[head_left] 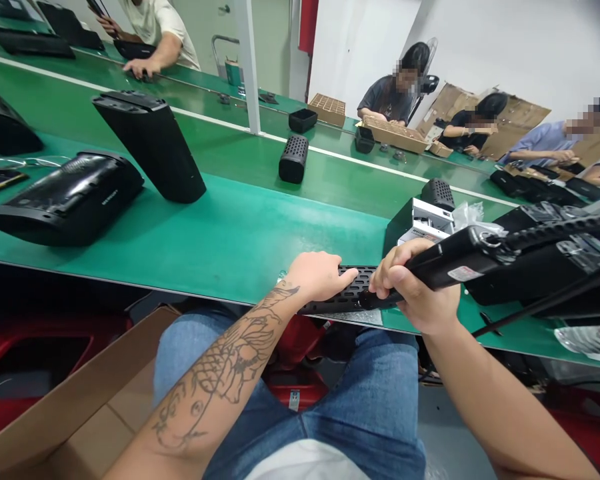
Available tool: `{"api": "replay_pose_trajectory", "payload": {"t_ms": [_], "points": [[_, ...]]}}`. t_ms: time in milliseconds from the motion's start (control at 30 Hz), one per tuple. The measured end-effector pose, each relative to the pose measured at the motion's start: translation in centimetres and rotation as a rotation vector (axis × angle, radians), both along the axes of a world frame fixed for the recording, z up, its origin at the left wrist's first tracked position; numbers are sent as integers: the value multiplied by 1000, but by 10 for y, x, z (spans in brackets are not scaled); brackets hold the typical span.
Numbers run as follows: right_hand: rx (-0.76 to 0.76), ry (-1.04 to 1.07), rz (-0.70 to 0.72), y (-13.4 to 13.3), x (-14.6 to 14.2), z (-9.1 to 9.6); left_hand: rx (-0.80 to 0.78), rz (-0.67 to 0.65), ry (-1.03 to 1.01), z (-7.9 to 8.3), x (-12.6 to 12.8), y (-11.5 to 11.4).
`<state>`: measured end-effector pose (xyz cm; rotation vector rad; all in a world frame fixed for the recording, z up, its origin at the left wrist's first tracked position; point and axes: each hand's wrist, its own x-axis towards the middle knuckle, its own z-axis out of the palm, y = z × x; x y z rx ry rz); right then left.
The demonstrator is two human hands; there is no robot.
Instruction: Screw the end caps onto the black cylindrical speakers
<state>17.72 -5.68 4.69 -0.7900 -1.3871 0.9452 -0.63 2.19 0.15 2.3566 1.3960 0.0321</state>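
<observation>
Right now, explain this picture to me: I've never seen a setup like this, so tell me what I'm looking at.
This one picture comes from a camera worn on a person's head, looking down at their own hands and lap. The left hand lies on a perforated black grille at the edge of a green workbench. The right hand grips a black plastic housing with a white label. More black housings sit further along the bench, and a co-worker is at the far side.
</observation>
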Motion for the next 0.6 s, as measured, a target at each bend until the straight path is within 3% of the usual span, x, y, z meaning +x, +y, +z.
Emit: {"api": "replay_pose_trajectory", "payload": {"t_ms": [267, 600], "points": [[-20, -31, 124, 4, 7, -6, -19, -3, -16, 2, 0, 2], [-85, -57, 114, -1, 5, -7, -24, 11, 9, 3, 0, 0]]}}
